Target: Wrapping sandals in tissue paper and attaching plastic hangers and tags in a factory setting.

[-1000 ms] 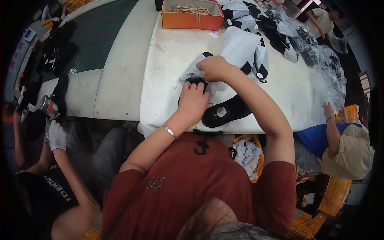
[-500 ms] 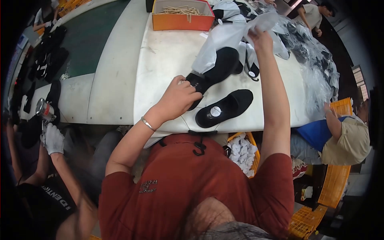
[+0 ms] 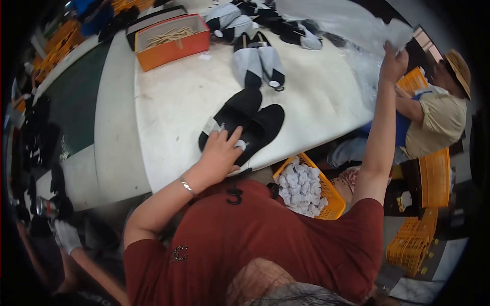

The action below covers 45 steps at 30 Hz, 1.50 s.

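Two black slip-on shoes lie side by side near the table's front edge, a left shoe (image 3: 244, 102) and a right shoe (image 3: 272, 120). My left hand (image 3: 217, 155) rests over their heel ends, its fingers spread and touching the insoles. A round white sticker shows partly beside those fingers, and a pale patch sits at the left shoe's heel. Far off to the right, my raised right hand (image 3: 394, 64) is closed on a thin white sheet (image 3: 399, 34). Beyond the shoes stands another black pair (image 3: 259, 64) partly wrapped in white, with a round tag.
An orange box (image 3: 173, 43) of small wooden sticks stands at the back left of the white table (image 3: 168, 112). More wrapped shoes (image 3: 229, 23) and clear plastic (image 3: 360, 66) lie farther back. Below the edge is a yellow crate (image 3: 332, 201) of crumpled paper. A person in a hat (image 3: 434, 112) is at right.
My right hand has swung right with the white sheet, away from the shoes. The left shoe now lies against the right one, under my left hand, whose fingers have spread. The view has shifted.
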Motion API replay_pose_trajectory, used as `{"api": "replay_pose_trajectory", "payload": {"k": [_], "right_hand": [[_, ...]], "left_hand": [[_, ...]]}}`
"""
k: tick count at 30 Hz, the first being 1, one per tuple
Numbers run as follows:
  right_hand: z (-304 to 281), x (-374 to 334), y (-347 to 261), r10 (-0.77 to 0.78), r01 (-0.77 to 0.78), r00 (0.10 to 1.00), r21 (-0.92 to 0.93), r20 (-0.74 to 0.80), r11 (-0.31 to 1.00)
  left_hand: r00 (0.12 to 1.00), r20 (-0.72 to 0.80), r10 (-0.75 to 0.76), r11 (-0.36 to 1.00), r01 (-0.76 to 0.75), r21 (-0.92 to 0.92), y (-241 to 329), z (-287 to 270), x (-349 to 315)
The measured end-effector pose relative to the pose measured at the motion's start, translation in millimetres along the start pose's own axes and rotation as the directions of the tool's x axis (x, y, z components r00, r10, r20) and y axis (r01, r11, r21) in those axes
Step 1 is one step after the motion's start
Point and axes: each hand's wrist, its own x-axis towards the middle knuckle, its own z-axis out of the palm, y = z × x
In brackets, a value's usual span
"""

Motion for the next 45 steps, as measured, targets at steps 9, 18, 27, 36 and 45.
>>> {"api": "replay_pose_trajectory", "payload": {"k": [9,18,27,36,45], "right_hand": [[-89,-141,272,0.158,0.133,0.876,-0.544,0.455,0.829],[113,-153,61,0.068,0.167,0.571,-0.196,0.818,0.966],[341,-198,-103,0.298,0.023,0.253,-0.313,0.921,0.949],[267,-244,-182,-0.477,0.029,0.096,0.477,0.874,0.879],[84,-246,-221,-0.805,-0.244,0.108,0.8,0.583,0.547]], "left_hand": [[0.921,-0.073,-0.382,0.923,0.384,0.011,-95,-58,-96],[0.541,-0.111,-0.834,0.541,0.84,0.026,-213,-68,-255],[0.501,-0.016,-0.865,0.501,0.86,-0.095,-206,-58,-292],[0.709,-0.26,-0.655,0.728,0.684,0.032,-130,-112,-135],[0.977,-0.106,-0.188,0.913,0.134,-0.385,-105,-21,-3]]}}
